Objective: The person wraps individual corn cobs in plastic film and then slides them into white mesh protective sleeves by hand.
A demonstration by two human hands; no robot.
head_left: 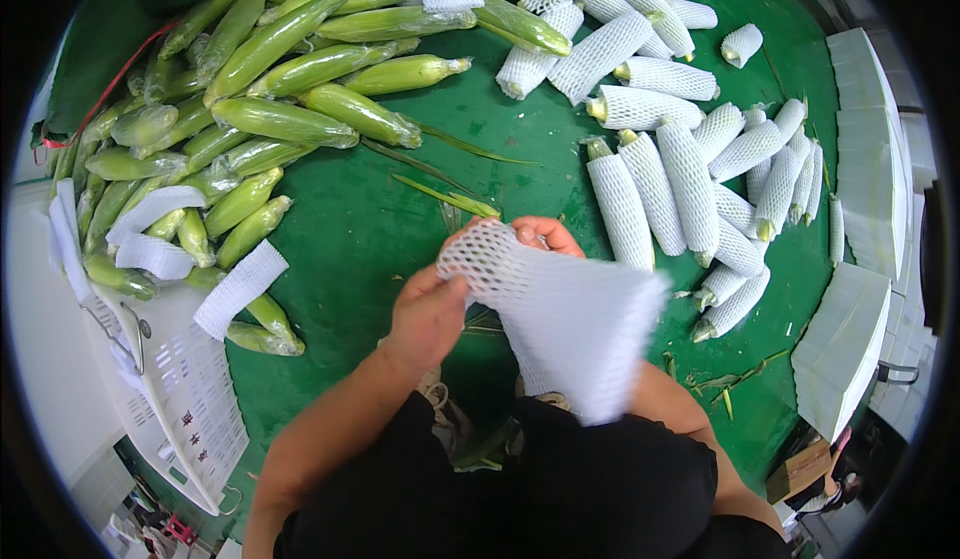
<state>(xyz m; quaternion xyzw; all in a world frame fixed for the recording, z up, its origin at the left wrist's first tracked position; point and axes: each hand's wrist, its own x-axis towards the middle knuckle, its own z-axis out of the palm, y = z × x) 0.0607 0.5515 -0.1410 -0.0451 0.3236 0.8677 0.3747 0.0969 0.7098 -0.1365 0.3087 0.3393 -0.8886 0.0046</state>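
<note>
In front of me a white foam net sleeve [575, 314] is stretched between my hands, its wide lower end blurred. Its left edge is gripped by my left hand [425, 319], thumb pressed on the mesh. Behind the sleeve's upper edge, my right hand [550, 234] shows only curled fingers, closed on it; the rest is hidden. I cannot tell whether anything is inside the sleeve. A green leaf strip [445, 197] lies just beyond my hands. Green corn cobs [285, 121], many in clear film, are heaped at the left. Corn cobs in white net sleeves [685, 179] lie at the right.
The green surface [480, 184] carries leaf scraps [745, 374]. Loose flat net sleeves [240, 289] rest on the left heap, by a white plastic crate [190, 389]. White foam boxes [845, 349] line the right edge. A person with a cardboard box [798, 471] is at lower right.
</note>
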